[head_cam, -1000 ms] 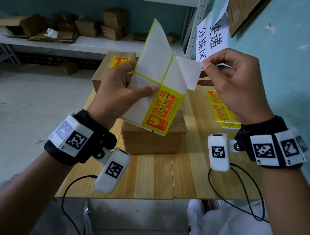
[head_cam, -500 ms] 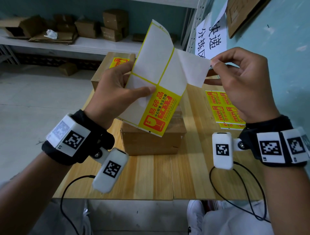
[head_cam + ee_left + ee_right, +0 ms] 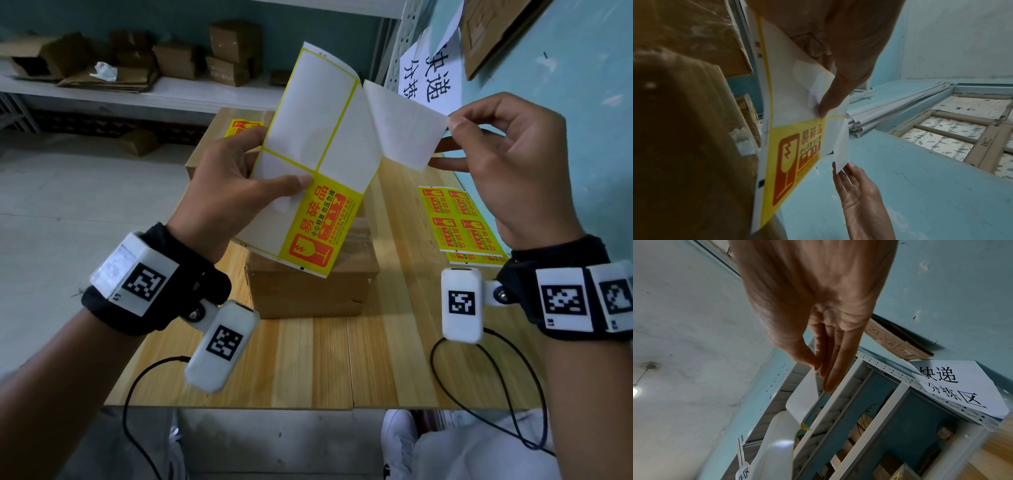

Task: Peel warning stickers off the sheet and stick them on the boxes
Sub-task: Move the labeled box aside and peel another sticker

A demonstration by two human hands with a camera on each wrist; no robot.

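Right now I'm mid-peel, one warning sticker half off its sheet.

From the head view, my left hand (image 3: 226, 192) holds the white backing sheet with yellow grid lines (image 3: 318, 137) up above the small brown cardboard box (image 3: 308, 291) on the pale wooden table (image 3: 342, 363), thumb pinching it beside the one yellow-and-red sticker still on it (image 3: 322, 226); my right hand (image 3: 513, 171) pinches the corner of the sticker being peeled (image 3: 400, 126), white back showing, right of the box. More yellow sticker sheets (image 3: 459, 222) lie on the table, also right of the box. From the left wrist, my left thumb (image 3: 838, 91) presses the sheet (image 3: 793, 81). From the right wrist, thumb and fingers (image 3: 830, 369) close on the sticker's edge (image 3: 803, 395).
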